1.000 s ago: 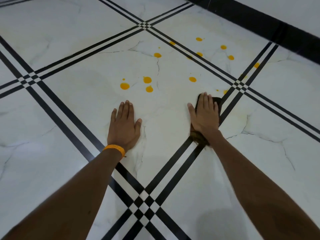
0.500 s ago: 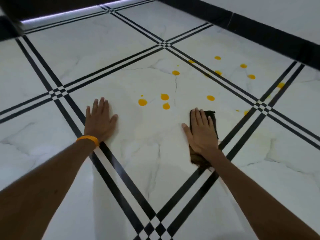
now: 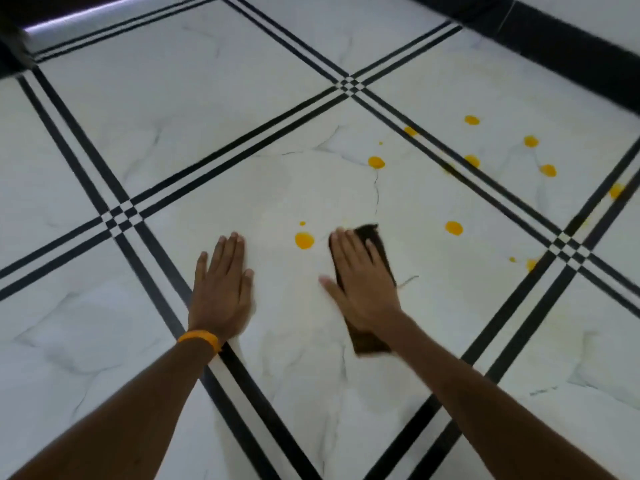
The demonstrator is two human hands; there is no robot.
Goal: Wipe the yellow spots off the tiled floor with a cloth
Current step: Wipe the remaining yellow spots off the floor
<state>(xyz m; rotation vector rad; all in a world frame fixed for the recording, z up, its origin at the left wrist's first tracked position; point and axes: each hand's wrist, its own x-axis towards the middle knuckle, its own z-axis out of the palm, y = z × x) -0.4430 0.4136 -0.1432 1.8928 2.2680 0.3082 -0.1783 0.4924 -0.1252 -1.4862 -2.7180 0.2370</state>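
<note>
My right hand (image 3: 363, 285) presses flat on a dark brown folded cloth (image 3: 372, 235) on the white marble tiled floor (image 3: 207, 133). The cloth's far end shows past my fingertips and its near end sticks out beside my wrist. A large yellow spot (image 3: 304, 240) with a tiny drop above it lies just left of the cloth. Several more yellow spots are scattered to the right and beyond, such as one (image 3: 453, 227) on the same tile and one (image 3: 376, 162) farther away. My left hand (image 3: 221, 285), with an orange wristband, rests flat on the floor, fingers together, holding nothing.
Triple black stripes (image 3: 166, 188) cross the floor in a grid. A black skirting band (image 3: 571, 60) runs along the wall at the upper right. A dark edge with a lit strip (image 3: 86, 12) is at the upper left.
My right hand slid the cloth leftward and forward over two yellow spots, which no longer show. My left hand shifted on the floor. The camera view moved.
</note>
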